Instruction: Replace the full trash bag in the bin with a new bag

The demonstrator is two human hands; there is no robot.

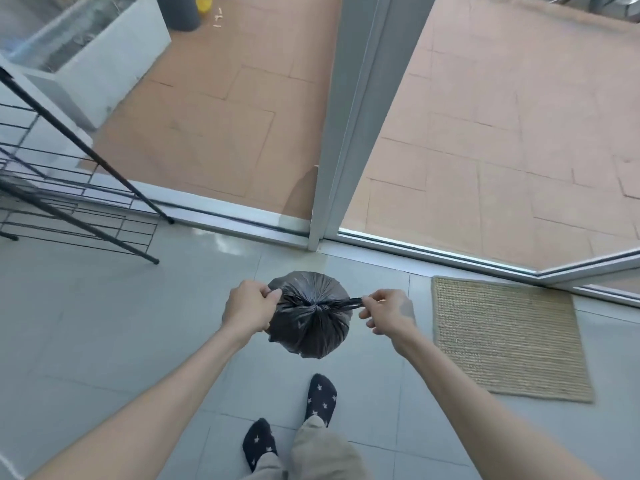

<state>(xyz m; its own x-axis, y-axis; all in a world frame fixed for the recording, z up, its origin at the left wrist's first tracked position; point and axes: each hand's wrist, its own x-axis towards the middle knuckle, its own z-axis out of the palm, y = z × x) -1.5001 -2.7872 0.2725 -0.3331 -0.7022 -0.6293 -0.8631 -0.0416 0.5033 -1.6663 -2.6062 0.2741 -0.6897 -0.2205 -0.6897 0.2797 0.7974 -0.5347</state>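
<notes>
A full black trash bag (310, 330) hangs in front of me above the pale tiled floor, its top gathered into a knot at the middle. My left hand (248, 306) grips one twisted end of the bag's top on the left. On the right, my right hand (388, 311) pinches the other end, which is stretched taut. The two ends are pulled apart sideways. No bin shows in the head view.
A sliding glass door frame (349, 133) and its floor track (415, 252) lie just ahead, with a terracotta terrace beyond. A woven doormat (509, 337) lies to the right. A black wire drying rack (72, 199) stands at the left. My socked feet (320, 398) are below the bag.
</notes>
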